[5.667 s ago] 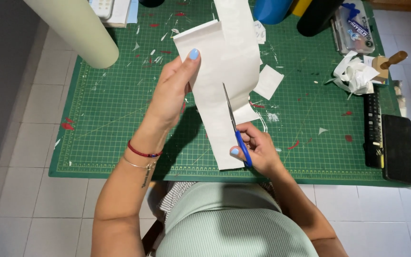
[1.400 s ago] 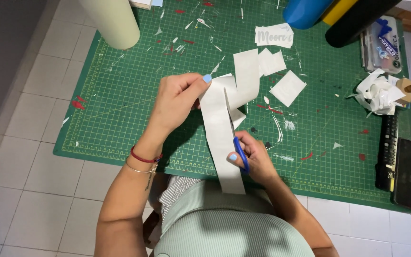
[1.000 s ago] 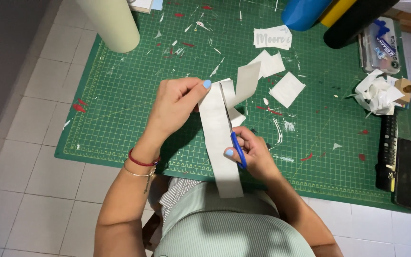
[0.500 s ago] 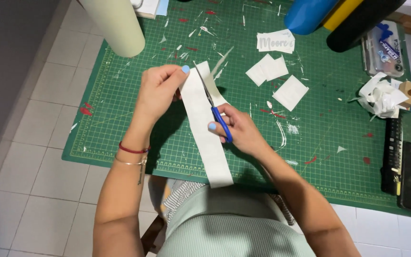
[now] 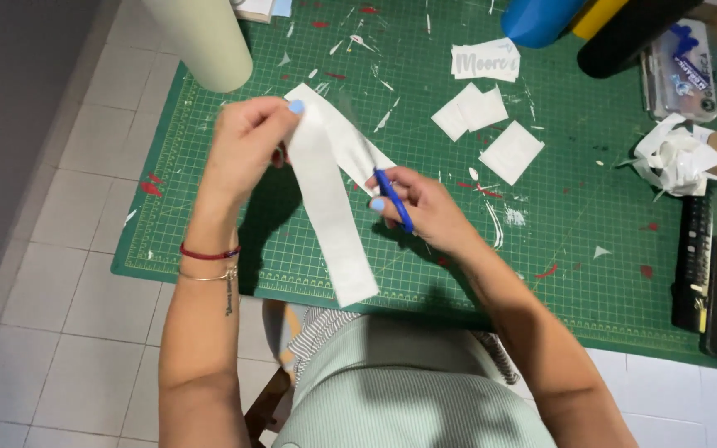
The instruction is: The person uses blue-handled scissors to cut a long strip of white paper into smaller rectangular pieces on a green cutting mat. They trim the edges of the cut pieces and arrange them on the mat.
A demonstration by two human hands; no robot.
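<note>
Since half a second ago both hands have held their places over the green cutting mat (image 5: 209, 216), the strip hanging much as before; blades now look hidden behind the paper. Far left, a pale cream roll (image 5: 197, 37) stands at the mat's upper corner, well clear of the work. Left hand (image 5: 246, 145), red cord and thin chain at the wrist, fingers pinched closed on the top end of the long white paper strip (image 5: 329, 207), thumb on the near face. Strip runs from that pinch down and slightly right, lower end hanging free past the mat's near edge, over the lap. A second leg of the strip angles from the top toward the right hand. Right hand (image 5: 425, 207) just beside the strip, fingers curled through the blue handles of the scissors (image 5: 393, 199), gripping them; whether the blades are parted or closed cannot be told from here. Right of the hands, three small white paper squares (image 5: 483, 124) lie flat on the mat, apart from the strip. Far right, a crumpled heap of white paper scraps (image 5: 674, 158) by the mat's edge, black tool (image 5: 695, 261) below it.
</note>
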